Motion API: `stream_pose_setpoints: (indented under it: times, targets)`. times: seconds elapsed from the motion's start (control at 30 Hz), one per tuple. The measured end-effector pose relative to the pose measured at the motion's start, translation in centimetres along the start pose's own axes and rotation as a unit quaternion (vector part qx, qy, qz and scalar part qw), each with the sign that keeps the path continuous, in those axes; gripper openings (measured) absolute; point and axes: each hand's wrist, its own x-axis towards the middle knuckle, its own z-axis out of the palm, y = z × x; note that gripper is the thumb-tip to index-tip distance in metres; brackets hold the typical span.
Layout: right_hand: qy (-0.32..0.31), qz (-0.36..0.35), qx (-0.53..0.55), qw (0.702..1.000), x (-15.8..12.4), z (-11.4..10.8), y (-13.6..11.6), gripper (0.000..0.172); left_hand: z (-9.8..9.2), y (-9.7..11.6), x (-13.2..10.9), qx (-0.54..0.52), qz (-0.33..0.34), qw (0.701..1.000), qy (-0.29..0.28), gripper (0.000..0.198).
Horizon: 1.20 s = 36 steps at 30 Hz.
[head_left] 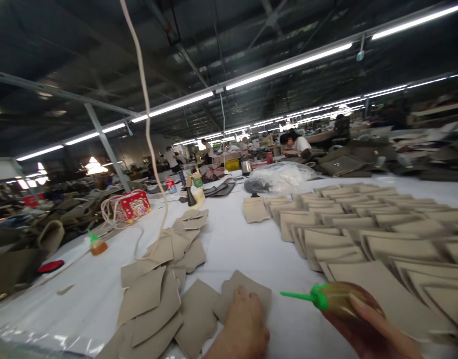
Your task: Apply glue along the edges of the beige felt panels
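My left hand (242,324) lies on a flat beige fabric piece (229,289), its fingers extended over the top and touching it. My right hand (376,321) is wrapped round a squeeze bottle (350,299) of amber liquid. That bottle is tilted on its side, and its green nozzle points left toward the piece under my left hand, apart from it. Left of my left hand spreads a loose overlapping pile of similar beige pieces (150,299). Rows of stacked beige pieces (341,244) fan out to the right, beyond and beside the bottle.
A white-covered table (229,249) carries everything. Another green-tipped bottle (98,246), a red lid-like disc (51,267) and a red patterned box (133,205) are at left. A pale cord (148,124) hangs down to the pile. Clear plastic (283,177) lies behind; a person (298,143) bends farther back.
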Motion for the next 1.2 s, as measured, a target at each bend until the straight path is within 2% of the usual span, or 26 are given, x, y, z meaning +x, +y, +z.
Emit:
stream_pose_setpoints:
  times: [0.07, 0.17, 0.37, 0.47, 0.57, 0.73, 0.97, 1.2]
  targets:
    - [0.010, 0.012, 0.026, 1.000, -0.7, 1.1, -0.9, 0.027, 0.3, 0.2, -0.1, 0.012, 0.006, 1.000, 0.020, 0.045]
    - [0.031, 0.006, 0.018, 0.999, -0.8, 2.0, -1.7, 0.038, 0.9, 0.3, 0.2, 0.035, 0.005, 0.999, 0.025, 0.038]
    - [0.034, 0.004, 0.007, 0.999, -0.1, 1.4, -2.5, 0.041, 1.0, -1.4, 1.2, 0.069, 0.064, 0.994, 0.053, 0.030]
    - [0.041, 0.009, -0.029, 0.999, 0.1, 1.7, -2.7, 0.045, 0.6, -2.5, 1.5, 0.070, 0.096, 0.992, 0.052, 0.031]
    - [0.049, -0.018, -0.111, 0.992, 0.2, 2.4, -2.7, 0.052, 0.5, -3.0, 1.9, 0.062, 0.100, 0.992, 0.045, 0.035]
    - [0.026, -0.107, -0.294, 0.949, 0.6, 3.4, -2.5, 0.055, 0.9, -3.1, 2.4, 0.032, 0.107, 0.993, 0.046, 0.053]
    - [-0.052, -0.161, -0.415, 0.894, 2.0, 4.1, -1.3, 0.055, 1.2, -3.6, 2.9, -0.012, 0.128, 0.990, 0.049, 0.056]
    - [-0.110, -0.247, -0.516, 0.813, 2.9, 4.7, -0.8, 0.050, 1.2, -3.7, 3.1, -0.038, 0.134, 0.989, 0.047, 0.055]
